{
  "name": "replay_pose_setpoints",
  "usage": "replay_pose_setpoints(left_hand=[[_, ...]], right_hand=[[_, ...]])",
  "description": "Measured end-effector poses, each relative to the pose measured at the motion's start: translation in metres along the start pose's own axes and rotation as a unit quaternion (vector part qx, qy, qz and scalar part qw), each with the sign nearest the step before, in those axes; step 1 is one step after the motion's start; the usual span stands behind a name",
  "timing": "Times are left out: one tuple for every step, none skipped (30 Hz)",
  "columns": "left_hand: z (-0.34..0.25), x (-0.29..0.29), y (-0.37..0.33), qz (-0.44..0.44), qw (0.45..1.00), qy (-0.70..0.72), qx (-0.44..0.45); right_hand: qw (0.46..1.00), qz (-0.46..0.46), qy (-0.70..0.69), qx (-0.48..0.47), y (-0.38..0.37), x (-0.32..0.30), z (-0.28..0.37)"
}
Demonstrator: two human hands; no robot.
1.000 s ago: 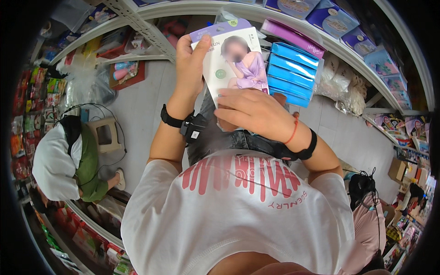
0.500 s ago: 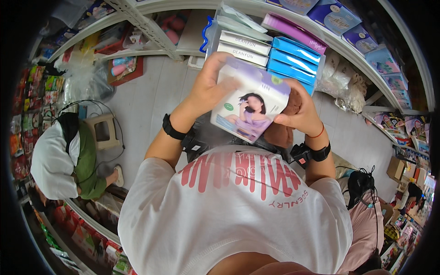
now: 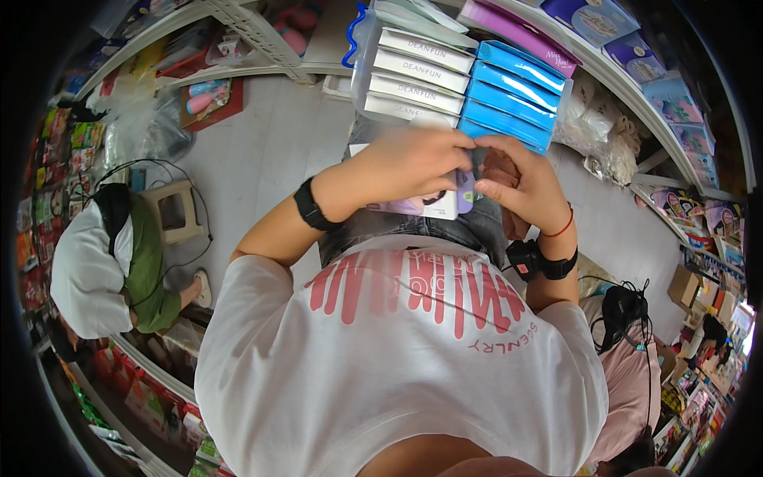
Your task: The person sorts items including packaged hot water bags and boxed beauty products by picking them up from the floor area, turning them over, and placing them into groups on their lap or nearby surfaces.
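A white and purple box (image 3: 439, 208) with a printed picture of a person lies turned over my dark jeans, mostly covered by my left hand. My left hand (image 3: 389, 168) reaches across the top of it, knuckles smeared by motion; whether its curled fingers grip the box is hidden. To the right, my right hand (image 3: 531, 187) is open, thumb and fingers apart, fingertips close to the left hand's. A soft brown thing (image 3: 501, 165), its kind unclear, shows between the right thumb and fingers and below the palm. Just beyond stands a clear bin (image 3: 362, 75) with a wavy blue handle.
The bin holds several white boxes (image 3: 421, 67), several blue packs (image 3: 513, 95) and a purple package (image 3: 524, 36). White shelving (image 3: 246, 36) curves behind. Someone in green trousers (image 3: 151, 270) is at left by a beige stool (image 3: 176, 213); clear plastic bags (image 3: 608, 143) lie right of the bin.
The box has come down toward my lap and turned. My left hand has moved over it, while my right hand has let go of its edge. More white boxes in the bin show.
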State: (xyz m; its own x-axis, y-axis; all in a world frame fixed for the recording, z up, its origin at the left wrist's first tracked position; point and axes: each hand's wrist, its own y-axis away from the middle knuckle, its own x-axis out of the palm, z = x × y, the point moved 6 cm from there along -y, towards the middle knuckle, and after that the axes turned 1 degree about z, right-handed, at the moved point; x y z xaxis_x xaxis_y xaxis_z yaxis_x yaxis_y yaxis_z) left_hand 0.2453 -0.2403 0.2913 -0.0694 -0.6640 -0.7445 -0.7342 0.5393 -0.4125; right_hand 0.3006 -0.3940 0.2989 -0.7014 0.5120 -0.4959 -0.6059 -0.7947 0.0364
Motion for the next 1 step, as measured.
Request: replay_pose_setpoints(left_hand=[[-0.001, -0.003, 0.0058, 0.016, 0.999, -0.025, 0.015]], right_hand=[[0.999, 0.009, 0.031, -0.004, 0.0017, -0.0001, 0.001]])
